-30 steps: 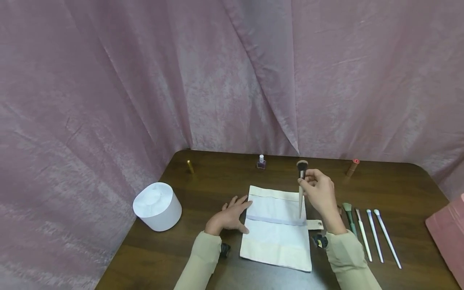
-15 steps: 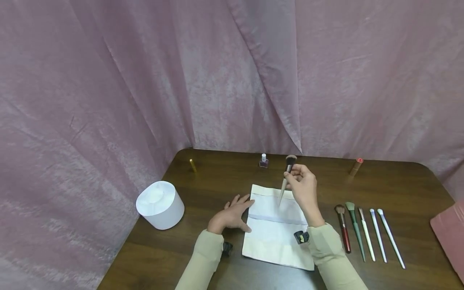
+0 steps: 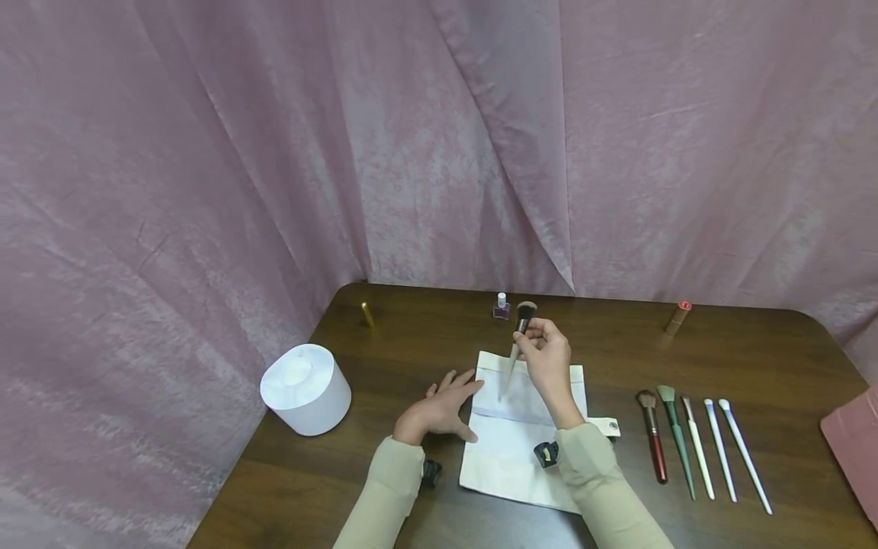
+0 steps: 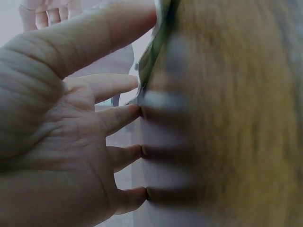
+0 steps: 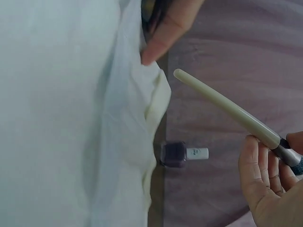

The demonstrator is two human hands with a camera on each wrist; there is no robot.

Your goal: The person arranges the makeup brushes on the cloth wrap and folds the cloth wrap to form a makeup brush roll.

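A white cloth brush roll [image 3: 514, 450] [image 5: 57, 113] lies flat on the brown table [image 3: 686, 358]. My right hand [image 3: 542, 358] [image 5: 270, 175] pinches a makeup brush [image 3: 516, 343] [image 5: 227, 109] near its ferrule and holds it above the roll's far left part, dark bristles up and the cream handle tip pointing down at the cloth. My left hand [image 3: 439, 408] [image 4: 66, 123] rests flat with straight fingers on the table, its fingertips [image 4: 137, 113] on the roll's left edge.
Several brushes [image 3: 693, 446] lie in a row right of the roll. A nail polish bottle [image 3: 501, 306] [image 5: 182, 154], a gold tube [image 3: 368, 314] and a reddish tube [image 3: 677, 317] stand along the back. A white round container [image 3: 305, 389] sits left, a pink case [image 3: 853, 450] far right.
My right hand has carried the brush leftward, from over the roll's right edge to over its far left part. The left hand has stayed put.
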